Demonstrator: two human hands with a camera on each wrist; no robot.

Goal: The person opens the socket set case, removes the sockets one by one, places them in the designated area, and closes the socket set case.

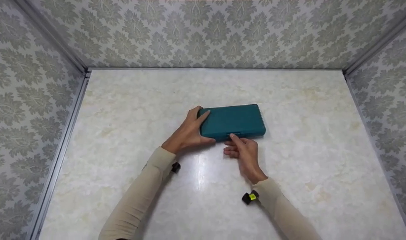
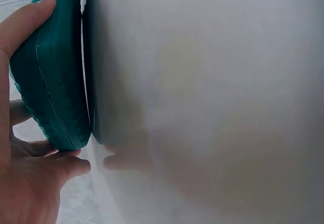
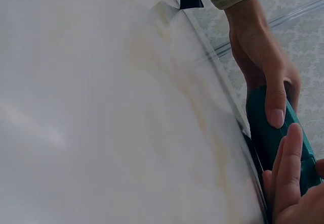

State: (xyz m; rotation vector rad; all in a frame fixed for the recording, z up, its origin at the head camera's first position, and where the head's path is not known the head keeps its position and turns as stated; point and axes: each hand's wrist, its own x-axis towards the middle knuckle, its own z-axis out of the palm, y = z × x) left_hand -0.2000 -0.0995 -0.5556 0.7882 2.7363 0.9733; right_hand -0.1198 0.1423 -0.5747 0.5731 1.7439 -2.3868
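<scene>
From where I stand, a green case (image 1: 232, 120) rests on the pale table (image 1: 136, 106), a little right of the middle in the head frame. Its lid is closed. The left hand (image 1: 188, 130) is clamped on the case at its left end: the thumb lies along the near edge, and the fingers go over the top and the end. The right hand (image 1: 246, 151) is at the near long side, below the middle of the frame. Its thumb touches the latch (image 1: 237, 133); its other fingers are loosely stretched and not wrapped round the case, and I cannot tell if their tips touch it. Beige sleeves (image 1: 133, 203) come from the lower edge. Patterned wall (image 1: 196, 36) fills the top.
</scene>
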